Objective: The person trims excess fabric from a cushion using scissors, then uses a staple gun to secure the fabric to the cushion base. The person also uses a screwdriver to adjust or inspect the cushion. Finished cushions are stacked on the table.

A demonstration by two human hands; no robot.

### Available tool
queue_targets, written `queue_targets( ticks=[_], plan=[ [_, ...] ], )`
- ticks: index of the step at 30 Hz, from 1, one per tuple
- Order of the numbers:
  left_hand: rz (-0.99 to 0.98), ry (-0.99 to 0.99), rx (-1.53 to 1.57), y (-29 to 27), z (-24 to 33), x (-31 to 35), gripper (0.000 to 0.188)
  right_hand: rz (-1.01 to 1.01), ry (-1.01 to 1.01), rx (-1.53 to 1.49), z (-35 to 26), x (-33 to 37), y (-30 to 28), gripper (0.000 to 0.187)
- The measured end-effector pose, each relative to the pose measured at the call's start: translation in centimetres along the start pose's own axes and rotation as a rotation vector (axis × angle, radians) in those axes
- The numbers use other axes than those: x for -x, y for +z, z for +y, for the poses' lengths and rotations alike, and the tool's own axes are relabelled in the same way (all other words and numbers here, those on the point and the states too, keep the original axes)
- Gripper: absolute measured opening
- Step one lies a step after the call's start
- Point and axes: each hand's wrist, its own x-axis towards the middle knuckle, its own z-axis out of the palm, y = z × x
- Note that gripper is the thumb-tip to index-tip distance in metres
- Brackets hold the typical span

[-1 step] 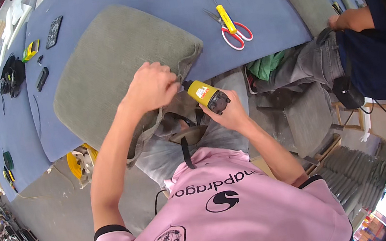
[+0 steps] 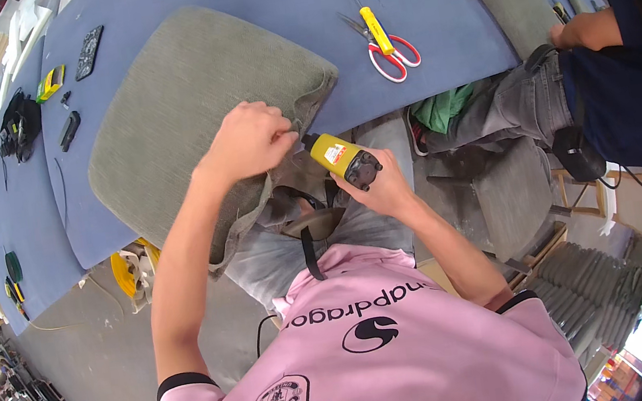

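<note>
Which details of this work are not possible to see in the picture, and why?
In the head view:
Inside of the left hand: covered by its own back.
Handle of the yellow-and-black power tool: hidden by the right hand and tool body.
Underside of the grey-green cushion: faces the blue tabletop.
Head of the co-worker: cut off by the dark right rim.

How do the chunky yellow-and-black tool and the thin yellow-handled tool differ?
The chunky tool is in the right hand; the thin tool lies across the scissors. The chunky tool is thick and blocky; the thin tool is long and slender. Both show yellow.
</note>
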Motion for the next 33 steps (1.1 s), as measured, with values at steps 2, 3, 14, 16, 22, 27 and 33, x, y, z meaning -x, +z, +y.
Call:
queue_targets(
  ticks=[2,3,14,16,22,27,33],
  plan=[
    [0.007,-0.014,0.104,0.3,-1.0,-0.2,0.032,-0.049,0.023,0.015,0.0,-0.2,0.2,0.038],
    [0.013,-0.030,0.114,0.5,-1.0,-0.2,0.032,-0.032,-0.008,0.062,0.4,-0.1,0.3,0.039],
    [0.015,-0.113,0.119,1.0,-0.5,-0.9,0.032,-0.100,0.001,0.065,1.2,-1.1,0.3,0.040],
    [0.014,-0.111,0.092,0.9,-0.3,-0.3,0.032,-0.071,0.044,0.031,0.5,-0.8,0.5,0.039],
    [0.054,0.055,-0.100,-0.3,0.5,1.1,0.031,0.015,0.012,-0.098,0.1,0.5,0.7,0.039],
    [0.000,-0.042,0.142,0.1,-1.4,0.8,0.031,0.034,-0.078,0.128,-0.6,0.9,0.8,0.043],
    [0.066,-0.107,0.161,1.4,-1.2,1.0,0.030,-0.055,0.071,0.099,-1.2,0.9,1.0,0.046]
  ],
)
